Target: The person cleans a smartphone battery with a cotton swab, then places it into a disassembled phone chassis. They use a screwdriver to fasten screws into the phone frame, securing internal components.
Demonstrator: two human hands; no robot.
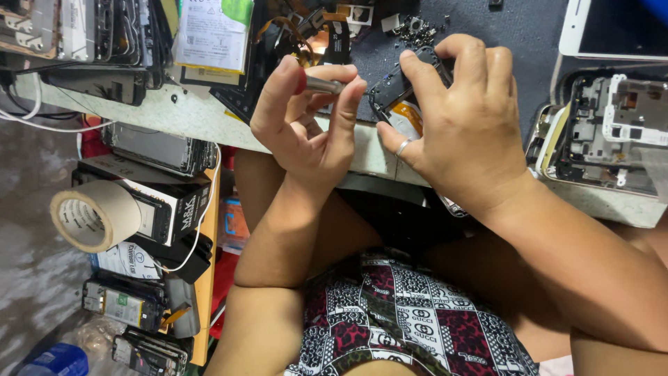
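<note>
At the far left of my view a roll of tan tape (96, 215) sat on a stack of boxes and phone bodies, well away from my work.

My left hand (306, 122) held a small screwdriver (321, 85) with a metal shaft and a red end. My thumb and fingers (346, 104) were pinched together around it, curled close. The shaft lay nearly level, its long axis running left to right, and its tip pointed toward the opened phone (396, 104) just beside it on the right.

That phone rested at the edge of the pale workbench (188, 115), its dark frame and an orange patch showing between my hands. My right hand (463, 132), with a ring on one finger, was clamped over it from the right, thumb on the near side and fingers curled over the top. So the right hand was touching the phone, and the left reached it only through the tool.

Further right another stripped phone chassis (605, 132) lay open, apart from both hands.
</note>
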